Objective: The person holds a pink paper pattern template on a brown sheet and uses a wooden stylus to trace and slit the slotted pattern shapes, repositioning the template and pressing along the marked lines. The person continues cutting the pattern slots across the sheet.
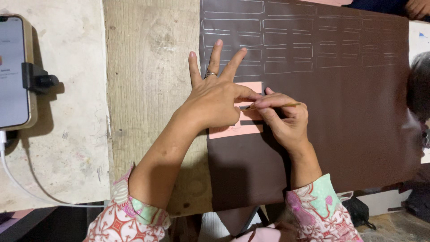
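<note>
- Head view, looking straight down: a weathered wooden plank (152, 112), pale and grainy, runs top to bottom through the middle of the work surface.
- Left of the plank lies a scuffed whitish slab (62, 148), stained and scratched.
- A smartphone (13, 71) with its screen lit sits in a clamp holder (38, 79) at the left edge; a white cable (18, 179) curves away below it across the slab.
- A large dark brown sheet (340, 125) covers the right half of the surface, its left edge lying over the plank.
- Rows of thin pale rectangles (286, 45) are traced across the upper part of the sheet.
- A small pink template card (233, 130), with narrow slots cut in it, rests flat on the brown sheet near its left edge.
- The left hand (215, 98) lies spread over the card, palm down, pressing it in place; three fingers fan out onto the sheet above, and one wears a ring (210, 74).
- The right hand (284, 116) pinches a thin yellowish pencil (273, 106) between thumb and fingers, its tip at a slot of the card, just beside the left forefinger.
- Both forearms end in patterned sleeves (130, 219) of pink, white and green.
- At the top right corner another person's hand (419, 8) shows partly.
- A dark bag (358, 210) lies low on the floor at bottom right.
</note>
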